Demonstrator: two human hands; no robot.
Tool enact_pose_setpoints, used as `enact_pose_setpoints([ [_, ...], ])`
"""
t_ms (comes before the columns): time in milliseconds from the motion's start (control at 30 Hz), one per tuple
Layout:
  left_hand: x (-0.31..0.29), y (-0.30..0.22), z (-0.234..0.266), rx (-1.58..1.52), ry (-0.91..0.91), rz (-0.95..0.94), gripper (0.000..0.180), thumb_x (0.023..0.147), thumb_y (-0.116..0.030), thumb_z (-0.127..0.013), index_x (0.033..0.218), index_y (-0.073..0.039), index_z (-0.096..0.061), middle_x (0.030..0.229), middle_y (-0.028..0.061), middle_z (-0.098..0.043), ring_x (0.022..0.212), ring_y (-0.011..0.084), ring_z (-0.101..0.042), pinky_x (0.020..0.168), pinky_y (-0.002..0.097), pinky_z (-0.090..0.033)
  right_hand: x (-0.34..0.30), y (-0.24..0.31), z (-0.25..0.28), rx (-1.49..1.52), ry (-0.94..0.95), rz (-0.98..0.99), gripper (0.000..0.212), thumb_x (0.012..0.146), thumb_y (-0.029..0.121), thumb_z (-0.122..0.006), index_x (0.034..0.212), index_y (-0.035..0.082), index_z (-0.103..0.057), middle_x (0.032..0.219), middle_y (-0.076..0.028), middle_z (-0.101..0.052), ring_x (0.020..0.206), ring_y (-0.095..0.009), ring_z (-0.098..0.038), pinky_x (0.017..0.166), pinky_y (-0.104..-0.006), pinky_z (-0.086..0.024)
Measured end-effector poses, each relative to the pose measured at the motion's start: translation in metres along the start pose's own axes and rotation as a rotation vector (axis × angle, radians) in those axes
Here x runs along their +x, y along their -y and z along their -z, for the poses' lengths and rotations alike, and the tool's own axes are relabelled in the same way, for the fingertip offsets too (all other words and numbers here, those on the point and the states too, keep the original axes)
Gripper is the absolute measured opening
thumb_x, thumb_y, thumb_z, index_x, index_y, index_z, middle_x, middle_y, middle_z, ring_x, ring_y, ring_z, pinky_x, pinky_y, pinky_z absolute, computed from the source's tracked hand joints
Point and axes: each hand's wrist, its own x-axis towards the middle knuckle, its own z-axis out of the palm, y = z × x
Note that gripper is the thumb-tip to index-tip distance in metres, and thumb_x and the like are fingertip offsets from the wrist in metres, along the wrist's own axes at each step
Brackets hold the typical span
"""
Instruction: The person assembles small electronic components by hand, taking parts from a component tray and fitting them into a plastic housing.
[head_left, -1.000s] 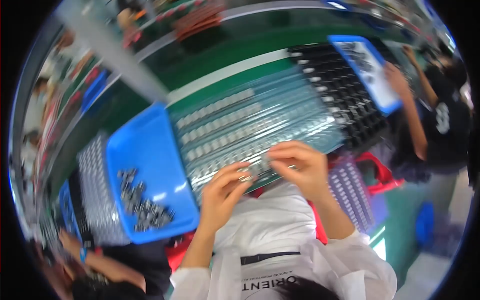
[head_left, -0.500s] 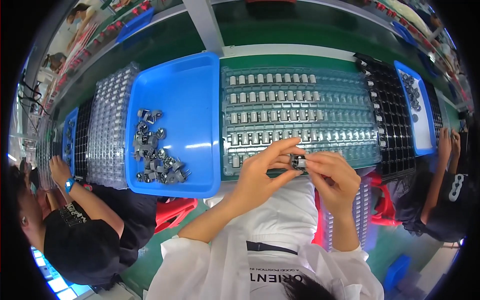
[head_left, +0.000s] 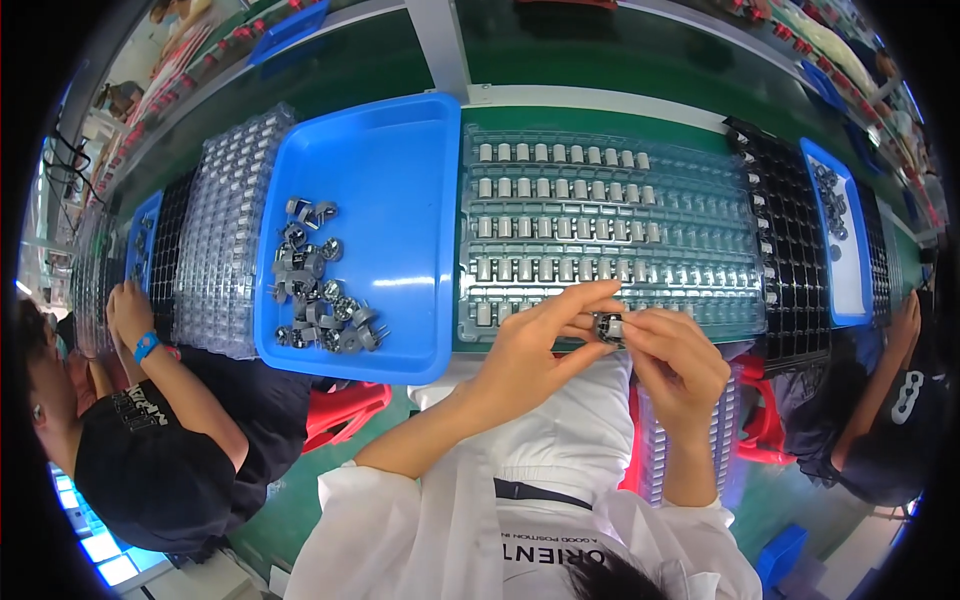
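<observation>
A small round silver-and-black metal part [head_left: 608, 328] is held between my two hands, just above the near edge of a clear plastic tray [head_left: 700, 262]. Thumb and fingers of my left hand [head_left: 540, 345] close on it from the left. From the right, my right hand [head_left: 677, 362] pinches it with thumb and fingertips; its exact kind is partly hidden. Rows of silver cylindrical parts [head_left: 560, 229] fill the tray's left portion. To the left, a blue bin [head_left: 375, 170] contains a loose pile of similar round metal parts with pins [head_left: 318, 290].
A black compartment tray [head_left: 795, 240] stands at the right, beside another blue bin [head_left: 850, 260]. Stacked clear trays [head_left: 225, 230] lie left of my bin. Co-workers sit on both sides, one with a blue wristband [head_left: 146, 345]. A red stool [head_left: 345, 415] is below the bench.
The view has shifted slightly, so the bin and tray sit a little farther right. My hands still grip the same part, turned slightly. The left co-worker's hands have come together.
</observation>
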Motion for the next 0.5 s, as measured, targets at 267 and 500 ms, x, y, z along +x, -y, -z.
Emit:
enact_pose_setpoints([
  [267, -0.012, 0.005, 0.002, 0.107, -0.059, 0.021, 0.056, 0.08, 0.004, -0.068, 0.132, -0.005, -0.049, 0.117, 0.0102, -0.064, 0.094, 0.0146, -0.066, 0.083, 0.029, -0.056, 0.001, 0.003, 0.0, -0.099, 0.136, 0.069, 0.023, 0.069, -0.011, -0.071, 0.09, -0.002, -0.068, 0.095, -0.014, -0.068, 0.087, -0.028, -0.065, 0.075, -0.0351, -0.053],
  [500, -0.037, -0.011, 0.029, -0.115, -0.1, 0.155, 0.041, 0.085, 0.006, -0.059, 0.124, -0.005, -0.054, 0.121, 0.013, -0.06, 0.101, 0.0192, -0.065, 0.088, 0.0288, -0.052, -0.008, 0.007, -0.017, 0.03, 0.174, -0.006, 0.031, 0.067, -0.01, -0.074, 0.096, -0.001, -0.065, 0.105, -0.016, -0.066, 0.094, -0.028, -0.065, 0.08, -0.0333, -0.052],
])
